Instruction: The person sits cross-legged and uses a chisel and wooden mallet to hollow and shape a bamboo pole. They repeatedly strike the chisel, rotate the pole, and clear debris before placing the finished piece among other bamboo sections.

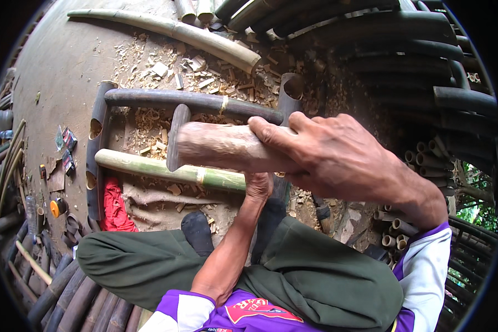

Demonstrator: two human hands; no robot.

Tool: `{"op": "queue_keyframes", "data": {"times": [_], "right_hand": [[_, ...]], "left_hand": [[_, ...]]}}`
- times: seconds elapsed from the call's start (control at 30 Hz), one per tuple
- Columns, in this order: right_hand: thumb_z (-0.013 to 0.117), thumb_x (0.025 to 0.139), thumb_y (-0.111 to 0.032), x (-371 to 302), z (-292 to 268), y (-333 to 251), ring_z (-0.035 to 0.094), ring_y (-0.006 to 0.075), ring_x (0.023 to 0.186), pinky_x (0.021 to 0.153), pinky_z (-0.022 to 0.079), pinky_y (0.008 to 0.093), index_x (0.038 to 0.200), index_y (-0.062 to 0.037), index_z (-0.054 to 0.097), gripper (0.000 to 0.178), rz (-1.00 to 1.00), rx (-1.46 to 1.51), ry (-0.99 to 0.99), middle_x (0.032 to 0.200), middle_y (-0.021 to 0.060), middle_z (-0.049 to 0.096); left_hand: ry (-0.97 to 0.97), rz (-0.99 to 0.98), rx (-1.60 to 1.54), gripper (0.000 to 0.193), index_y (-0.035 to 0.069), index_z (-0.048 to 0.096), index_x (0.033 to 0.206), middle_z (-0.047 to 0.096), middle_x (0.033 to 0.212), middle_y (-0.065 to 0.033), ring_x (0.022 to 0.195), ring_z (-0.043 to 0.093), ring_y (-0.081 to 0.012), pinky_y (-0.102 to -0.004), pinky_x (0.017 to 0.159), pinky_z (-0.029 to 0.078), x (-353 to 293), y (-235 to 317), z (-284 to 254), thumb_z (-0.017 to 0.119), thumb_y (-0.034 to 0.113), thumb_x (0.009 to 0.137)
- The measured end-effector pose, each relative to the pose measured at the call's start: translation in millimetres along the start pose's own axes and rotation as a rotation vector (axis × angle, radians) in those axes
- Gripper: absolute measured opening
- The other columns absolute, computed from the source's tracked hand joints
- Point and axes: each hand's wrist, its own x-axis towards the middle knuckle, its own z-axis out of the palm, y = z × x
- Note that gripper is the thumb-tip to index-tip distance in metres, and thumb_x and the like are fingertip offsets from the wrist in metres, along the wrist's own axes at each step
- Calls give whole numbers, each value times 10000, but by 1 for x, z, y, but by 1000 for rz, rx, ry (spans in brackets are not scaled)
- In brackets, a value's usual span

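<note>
My right hand (pixel 329 146) is closed around a thick, pale wooden billet (pixel 227 145), raised over a bamboo frame. A short dark piece (pixel 177 138) shows at the billet's left end; whether the two are joined I cannot tell. Beneath the billet, my left hand (pixel 258 186) is at the right end of the green bamboo rail (pixel 133 162), its fingers mostly hidden. The frame also has a dark upper rail (pixel 149 98), a left post (pixel 96 149) with cut holes and a right post (pixel 290 94) with an open top.
Wood chips (pixel 160 69) litter the ground around the frame. A long bamboo pole (pixel 171 29) lies beyond it. Red cloth (pixel 116 207) is bunched by the left post, near an orange round object (pixel 57 208). Dark bamboo poles (pixel 393 33) are stacked at the right.
</note>
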Motion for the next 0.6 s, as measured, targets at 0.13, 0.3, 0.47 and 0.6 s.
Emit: {"op": "queue_keyframes", "data": {"times": [0.13, 0.3, 0.47, 0.6], "right_hand": [[742, 899, -232, -12, 13, 9, 718, 375, 724, 630, 589, 473, 1501, -96, 427, 693, -40, 95, 78, 996, 210, 663], [746, 905, -225, -9, 2, 13, 709, 382, 704, 605, 579, 481, 1499, -102, 455, 673, 46, 4, -104, 1012, 214, 651], [828, 839, -258, -28, -2, 3, 707, 387, 804, 701, 580, 474, 1617, -191, 346, 918, -19, 195, 145, 1023, 211, 640], [822, 832, -210, -33, 19, 18, 695, 402, 836, 759, 567, 485, 1622, -183, 332, 931, 122, 140, -82, 1031, 211, 641]], "left_hand": [[-27, -147, -181, 851, 129, 292, 1605, 458, 1512, -113, 1419, 449, -253, -441, 1237, 346, -10, 5, 35, 695, 549, 985], [-166, 6, 226, 843, 144, 278, 1577, 506, 1399, -95, 1333, 491, -243, -438, 1165, 413, -7, -12, 7, 716, 539, 974], [-240, -15, 392, 762, 126, 318, 1551, 520, 1386, -93, 1317, 502, -231, -426, 1149, 424, -4, -2, 17, 700, 484, 999], [-229, -49, 393, 697, 111, 349, 1531, 531, 1376, -92, 1305, 510, -223, -417, 1137, 432, -6, -11, 25, 688, 440, 1019]]}}
